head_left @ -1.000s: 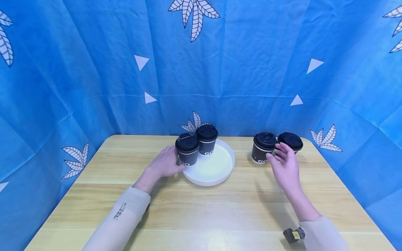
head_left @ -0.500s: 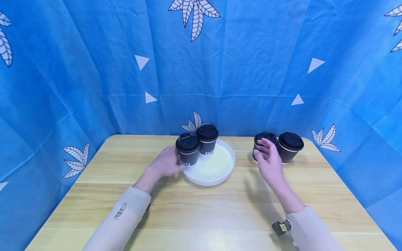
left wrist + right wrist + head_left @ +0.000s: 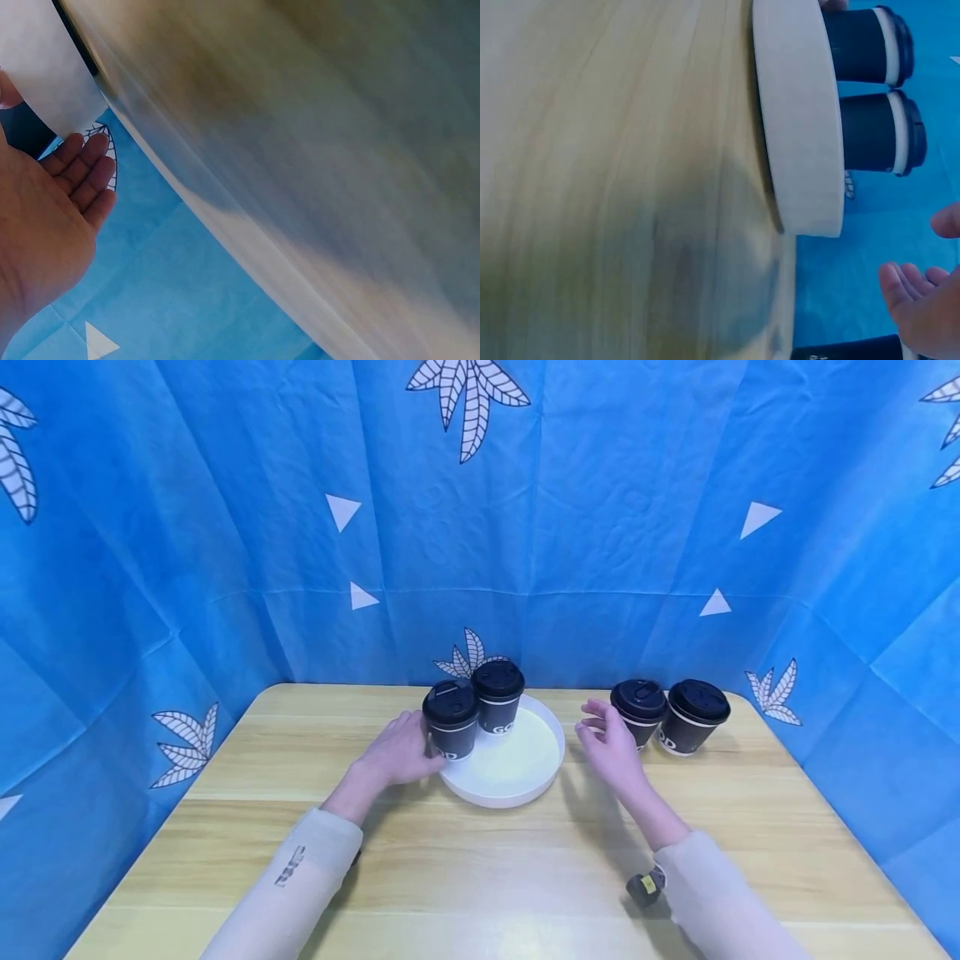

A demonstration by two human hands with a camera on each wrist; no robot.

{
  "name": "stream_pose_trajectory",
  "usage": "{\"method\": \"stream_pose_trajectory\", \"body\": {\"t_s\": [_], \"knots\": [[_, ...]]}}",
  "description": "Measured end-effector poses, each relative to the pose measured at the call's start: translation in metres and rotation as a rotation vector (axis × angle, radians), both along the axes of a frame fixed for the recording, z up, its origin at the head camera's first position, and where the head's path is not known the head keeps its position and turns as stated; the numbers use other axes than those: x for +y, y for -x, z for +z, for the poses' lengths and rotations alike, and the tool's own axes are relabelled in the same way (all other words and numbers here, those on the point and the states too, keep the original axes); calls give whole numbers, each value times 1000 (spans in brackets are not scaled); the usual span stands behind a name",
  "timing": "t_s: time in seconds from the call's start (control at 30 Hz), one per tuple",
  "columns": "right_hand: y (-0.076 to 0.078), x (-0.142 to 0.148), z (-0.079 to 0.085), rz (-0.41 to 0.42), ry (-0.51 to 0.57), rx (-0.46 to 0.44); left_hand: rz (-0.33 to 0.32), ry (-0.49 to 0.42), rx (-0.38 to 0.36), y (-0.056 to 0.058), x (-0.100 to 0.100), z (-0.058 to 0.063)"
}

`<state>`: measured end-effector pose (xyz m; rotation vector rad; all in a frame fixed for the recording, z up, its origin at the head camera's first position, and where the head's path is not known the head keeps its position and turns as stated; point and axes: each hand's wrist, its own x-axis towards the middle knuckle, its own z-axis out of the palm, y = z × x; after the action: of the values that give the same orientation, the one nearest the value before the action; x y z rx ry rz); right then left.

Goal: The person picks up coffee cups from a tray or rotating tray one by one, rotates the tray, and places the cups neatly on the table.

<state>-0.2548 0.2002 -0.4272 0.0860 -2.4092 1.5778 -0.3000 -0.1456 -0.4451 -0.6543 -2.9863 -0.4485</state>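
My left hand (image 3: 401,749) rests at the left rim of a round white tray (image 3: 528,777), beside the front black lidded coffee cup (image 3: 452,735) standing on it. In the left wrist view, the fingers (image 3: 91,169) are loosely bent next to the tray wall. A second lidded coffee cup (image 3: 498,697) stands on the tray just behind the first. My right hand (image 3: 611,747) hovers between the tray and two more coffee cups, its fingers relaxed with nothing in them. It partly covers the nearer cup (image 3: 643,703); the farther cup (image 3: 690,722) stands to its right.
The wooden table (image 3: 480,877) ends just behind the cups at a blue curtain (image 3: 600,527) with leaf and triangle prints. A small dark device (image 3: 647,885) sits at the right wrist, close over the table.
My right hand has moved left, from in front of the far right cup, past the nearer one, toward the tray. The left hand, tray and cups have stayed in place.
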Motion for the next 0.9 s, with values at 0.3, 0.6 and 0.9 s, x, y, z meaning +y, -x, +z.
{"method": "stream_pose_trajectory", "body": {"t_s": [0.3, 0.6, 0.9], "knots": [[18, -4, -17, 27, -99, -101, 7, -11, -1, -1, 1, 0], [25, -9, -26, 82, -111, -184, -6, -24, 4, -1, 1, 1], [23, -13, -25, 92, -140, -211, 2, -24, -9, 4, -1, -4]]}}
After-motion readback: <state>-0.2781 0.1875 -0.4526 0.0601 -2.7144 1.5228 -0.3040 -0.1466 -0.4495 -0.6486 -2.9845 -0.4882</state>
